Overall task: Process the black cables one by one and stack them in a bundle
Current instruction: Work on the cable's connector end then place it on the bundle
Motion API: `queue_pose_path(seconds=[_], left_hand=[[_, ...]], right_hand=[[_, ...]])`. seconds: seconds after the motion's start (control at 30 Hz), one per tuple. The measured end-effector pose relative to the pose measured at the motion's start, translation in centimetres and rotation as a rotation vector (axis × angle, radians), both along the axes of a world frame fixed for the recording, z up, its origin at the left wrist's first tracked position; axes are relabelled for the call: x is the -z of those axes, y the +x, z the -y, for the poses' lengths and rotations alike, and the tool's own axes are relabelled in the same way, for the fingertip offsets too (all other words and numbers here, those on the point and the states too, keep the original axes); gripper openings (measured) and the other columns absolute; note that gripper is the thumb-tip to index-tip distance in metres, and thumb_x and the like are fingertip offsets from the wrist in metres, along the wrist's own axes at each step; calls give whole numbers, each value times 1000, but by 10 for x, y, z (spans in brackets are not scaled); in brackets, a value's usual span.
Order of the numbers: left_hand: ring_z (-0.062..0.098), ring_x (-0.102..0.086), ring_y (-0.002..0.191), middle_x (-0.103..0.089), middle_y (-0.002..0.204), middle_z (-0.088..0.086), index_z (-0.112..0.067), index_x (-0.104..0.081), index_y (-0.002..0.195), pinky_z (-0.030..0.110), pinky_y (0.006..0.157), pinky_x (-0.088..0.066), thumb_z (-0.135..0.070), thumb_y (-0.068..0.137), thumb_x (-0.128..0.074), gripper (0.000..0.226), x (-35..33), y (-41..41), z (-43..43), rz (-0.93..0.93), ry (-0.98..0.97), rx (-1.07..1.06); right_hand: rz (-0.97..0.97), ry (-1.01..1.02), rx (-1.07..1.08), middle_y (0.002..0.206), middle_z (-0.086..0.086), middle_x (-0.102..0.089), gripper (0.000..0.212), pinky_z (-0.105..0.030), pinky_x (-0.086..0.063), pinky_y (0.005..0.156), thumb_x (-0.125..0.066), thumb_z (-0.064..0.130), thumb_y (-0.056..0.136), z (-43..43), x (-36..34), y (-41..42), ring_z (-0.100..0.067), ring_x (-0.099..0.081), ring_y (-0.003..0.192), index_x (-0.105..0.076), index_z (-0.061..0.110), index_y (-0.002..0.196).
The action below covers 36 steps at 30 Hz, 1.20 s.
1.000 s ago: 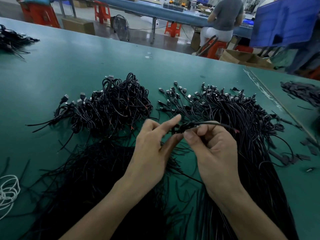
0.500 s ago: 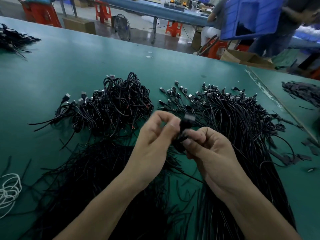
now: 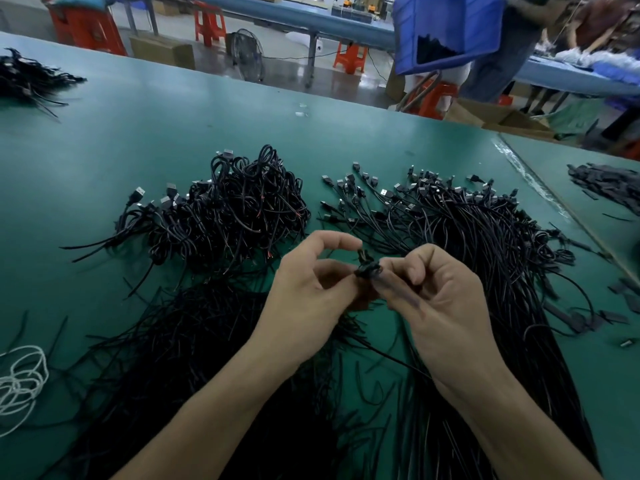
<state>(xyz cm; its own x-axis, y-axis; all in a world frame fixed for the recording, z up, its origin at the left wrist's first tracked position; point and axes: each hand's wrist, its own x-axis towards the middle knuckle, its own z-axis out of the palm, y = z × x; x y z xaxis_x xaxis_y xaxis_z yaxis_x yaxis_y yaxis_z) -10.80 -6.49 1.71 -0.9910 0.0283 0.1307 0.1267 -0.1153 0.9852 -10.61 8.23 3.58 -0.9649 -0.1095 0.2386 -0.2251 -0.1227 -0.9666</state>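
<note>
Black and thin, the small folded cable (image 3: 367, 268) is sitting in the air between both hands, just above the middle of the green bench (image 3: 173, 126). The left hand (image 3: 311, 299) is pinching one side of it between thumb and bent pointer finger. The right hand (image 3: 443, 306) is pinching the other side, with its fingers curled in close around the little bundle.

Just behind the left hand, a heap of looped black cables with silver plugs (image 3: 235, 216) is lying on the bench. Just behind the right hand, a big spread of long straight black cables (image 3: 478, 244) is lying with its plug ends pointing away and its tails running back under the right arm. Under both arms, a messy mat of thin loose black strands (image 3: 180, 348) is covering the bench.

Near the left edge, a coil of white cord (image 3: 20, 379) is resting. Well off to the right, a pile of flat black strips (image 3: 606, 185) is lying past a seam in the bench. In the far left corner, another dark heap of cables (image 3: 24, 74) is sitting.

Past the bench, a blue plastic crate (image 3: 446, 26) is showing, with orange plastic stools (image 3: 349, 57) and a brown cardboard box (image 3: 162, 53) standing on the floor.
</note>
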Motion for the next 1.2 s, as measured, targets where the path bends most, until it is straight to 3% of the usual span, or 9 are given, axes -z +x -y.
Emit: queue_pose_path(seconds=[0.13, 0.27, 0.37, 0.53, 0.7, 0.83, 1.0, 1.07, 1.2], left_hand=[[15, -69, 79, -76, 88, 4, -21, -67, 101, 31, 69, -54, -20, 95, -49, 19, -4, 1, -1, 95, 257, -32], [20, -55, 73, -74, 95, 19, -28, -71, 82, 24, 58, -41, -48, 93, -43, 36, -6, 2, -2, 47, 257, -23], [29, -60, 75, -67, 89, 31, -25, -72, 64, 25, 62, -44, -44, 95, -56, 40, -5, 3, 0, -42, 183, 43], [1, -51, 64, -58, 75, -14, -30, -72, 64, 15, 60, -42, -59, 67, -80, 31, 6, 2, -5, -99, -226, -29], [4, -57, 44, -64, 55, -7, -22, -75, 79, 18, 45, -44, -36, 90, -69, 19, 9, 5, -9, -78, -368, 10], [25, -72, 58, -74, 73, 11, -6, -73, 89, 27, 50, -55, -19, 103, -53, 28, 0, 8, -9, 152, -60, 123], [25, -73, 73, -75, 85, 16, -8, -77, 88, 27, 61, -57, -24, 102, -46, 38, -7, 1, -7, 356, 315, 95], [19, -70, 71, -74, 81, 9, -10, -77, 86, 25, 61, -56, -40, 91, -62, 34, -2, -2, -2, 269, 239, 63], [14, -71, 74, -77, 83, 7, -12, -76, 97, 22, 69, -58, -33, 64, -81, 40, 6, -9, 16, 142, -3, 117]], right_hand=[[79, 8, -1, 72, -8, -59, 40, -16, -50, 63, -61, -12, 87, 0, 2, -1, -7, -56, 64, -37, 14, 69], [84, 66, 8, 66, 2, -61, 42, -11, -47, 61, -61, -12, 87, -3, 5, 1, 1, -56, 60, -34, 14, 70], [74, 44, -32, 68, -6, -61, 39, -14, -51, 67, -66, -3, 85, -5, 3, 0, -5, -63, 68, -33, 14, 71], [-14, 201, 135, 70, -6, -61, 44, -17, -52, 69, -66, -10, 85, -13, 3, -7, -9, -60, 68, -35, 15, 68], [-47, 112, 179, 73, -7, -62, 43, -17, -53, 74, -65, -12, 86, -10, 3, -6, -8, -64, 75, -37, 16, 69], [-81, 127, 123, 72, -3, -62, 43, -20, -53, 74, -66, -12, 85, -5, 4, -6, -10, -62, 73, -38, 17, 69], [-68, 157, 103, 74, -7, -63, 46, -18, -52, 67, -66, -10, 86, 0, 10, -3, -9, -61, 69, -40, 22, 66], [-53, 124, 29, 72, -10, -62, 46, -18, -53, 64, -64, -11, 87, 2, 14, 1, -10, -61, 67, -41, 23, 66], [52, 133, -22, 66, -2, -61, 42, -13, -47, 59, -68, -4, 88, 2, 22, 1, -4, -57, 61, -43, 23, 66]])
